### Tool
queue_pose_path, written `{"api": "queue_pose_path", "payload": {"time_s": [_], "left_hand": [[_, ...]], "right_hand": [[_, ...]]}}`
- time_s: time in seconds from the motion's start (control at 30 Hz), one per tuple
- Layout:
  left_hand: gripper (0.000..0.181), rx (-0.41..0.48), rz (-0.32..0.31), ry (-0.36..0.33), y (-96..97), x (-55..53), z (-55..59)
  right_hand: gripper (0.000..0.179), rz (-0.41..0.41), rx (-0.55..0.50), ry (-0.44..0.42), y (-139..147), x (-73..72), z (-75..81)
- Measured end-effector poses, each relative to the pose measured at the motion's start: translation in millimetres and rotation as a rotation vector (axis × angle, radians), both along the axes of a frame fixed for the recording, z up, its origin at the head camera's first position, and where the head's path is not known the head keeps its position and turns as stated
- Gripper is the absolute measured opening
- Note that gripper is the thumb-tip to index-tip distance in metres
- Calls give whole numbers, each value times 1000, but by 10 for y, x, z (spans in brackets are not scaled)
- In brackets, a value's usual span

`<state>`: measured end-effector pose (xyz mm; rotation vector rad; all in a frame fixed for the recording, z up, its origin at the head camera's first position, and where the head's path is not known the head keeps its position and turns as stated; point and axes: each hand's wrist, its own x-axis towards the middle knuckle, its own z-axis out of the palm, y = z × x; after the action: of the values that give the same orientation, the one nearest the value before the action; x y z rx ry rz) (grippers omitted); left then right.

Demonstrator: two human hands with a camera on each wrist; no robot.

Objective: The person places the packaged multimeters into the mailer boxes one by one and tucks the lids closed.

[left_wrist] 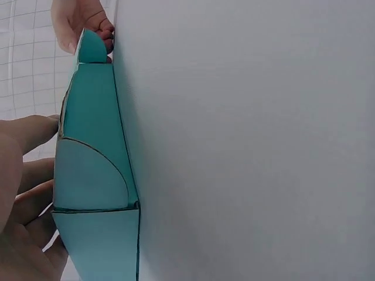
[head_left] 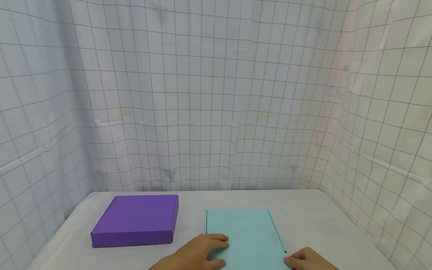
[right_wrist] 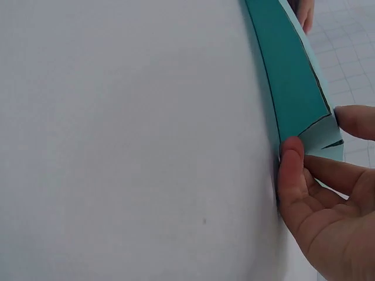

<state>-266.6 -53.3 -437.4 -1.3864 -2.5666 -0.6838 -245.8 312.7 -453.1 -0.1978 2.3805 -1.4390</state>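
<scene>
A flat light-blue cardboard mailer box [head_left: 248, 237] lies in front of me with its lid down. My left hand [head_left: 201, 254] rests on the lid's left side, fingers spread. At the near right corner, my right hand [head_left: 312, 265] pinches the lid's edge between thumb and fingers. From the left wrist view, a rounded flap [left_wrist: 91, 172] shows at the box's near side by the left hand, with a darker front panel [left_wrist: 94, 99] beside it. The right wrist view has the right fingers [right_wrist: 291, 170] at the corner, against a paler flap [right_wrist: 319, 134].
A closed purple cardboard box [head_left: 136, 217] sits to the left on the white-covered table [head_left: 326, 226]. White curtains with a dark grid [head_left: 211, 88] hang behind the table and along both sides.
</scene>
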Motion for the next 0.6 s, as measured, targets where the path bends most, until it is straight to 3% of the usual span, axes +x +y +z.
{"api": "queue_pose_path", "payload": {"time_s": [0.13, 0.3, 0.6], "left_hand": [[45, -4, -1, -18, -3, -31, 3], [46, -7, -4, -30, -5, -39, 11], [45, 13, 19, 7, 9, 9, -20]], "right_hand": [[36, -33, -50, -53, -38, 2, 31], [29, -12, -79, -61, -81, 33, 91], [33, 79, 63, 31, -32, 14, 165]]}}
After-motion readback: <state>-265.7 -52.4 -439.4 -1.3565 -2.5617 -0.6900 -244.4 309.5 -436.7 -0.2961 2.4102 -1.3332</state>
